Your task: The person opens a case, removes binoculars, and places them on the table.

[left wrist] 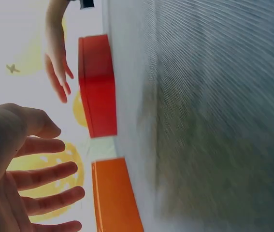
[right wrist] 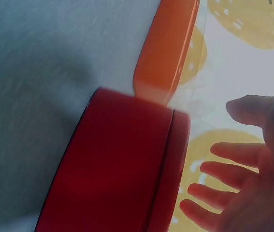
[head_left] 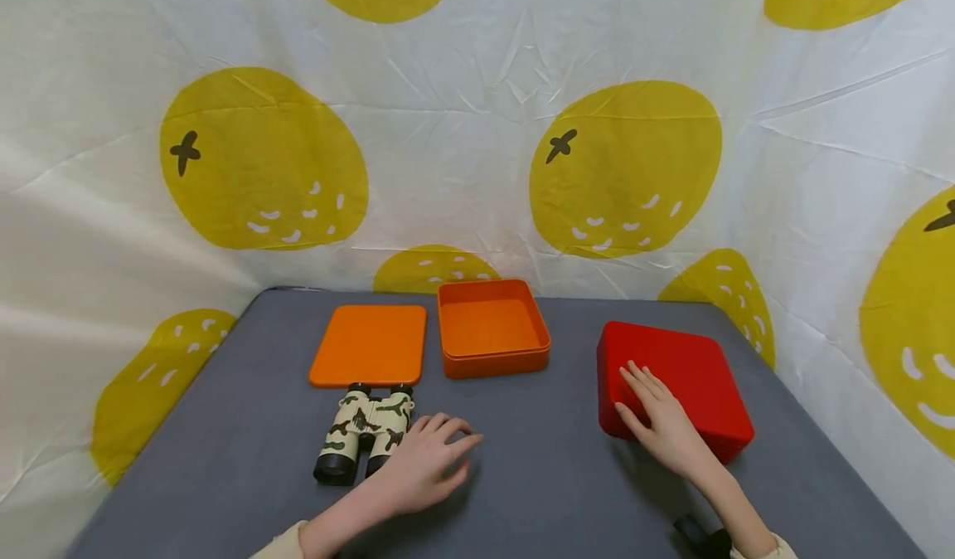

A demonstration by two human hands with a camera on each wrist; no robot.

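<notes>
Above the red lidded box (head_left: 679,376) on the right of the table hovers my right hand (head_left: 662,420), fingers extended and thumb spread. In the right wrist view a gap shows between that hand (right wrist: 243,179) and the lid of the red box (right wrist: 112,164). My left hand (head_left: 425,464) is over the table beside the camouflage-patterned binoculars (head_left: 366,430), covering part of their right barrel. Its fingers are loosely bent and hold nothing. The left wrist view shows the same hand (left wrist: 35,169) with its fingers spread in the air.
An orange open box (head_left: 492,327) stands at the back middle of the table. Left of it lies a flat orange lid (head_left: 369,345), just behind the binoculars. White cloth with yellow fruit prints (head_left: 448,169) hangs behind the grey table (head_left: 537,476) and at its sides.
</notes>
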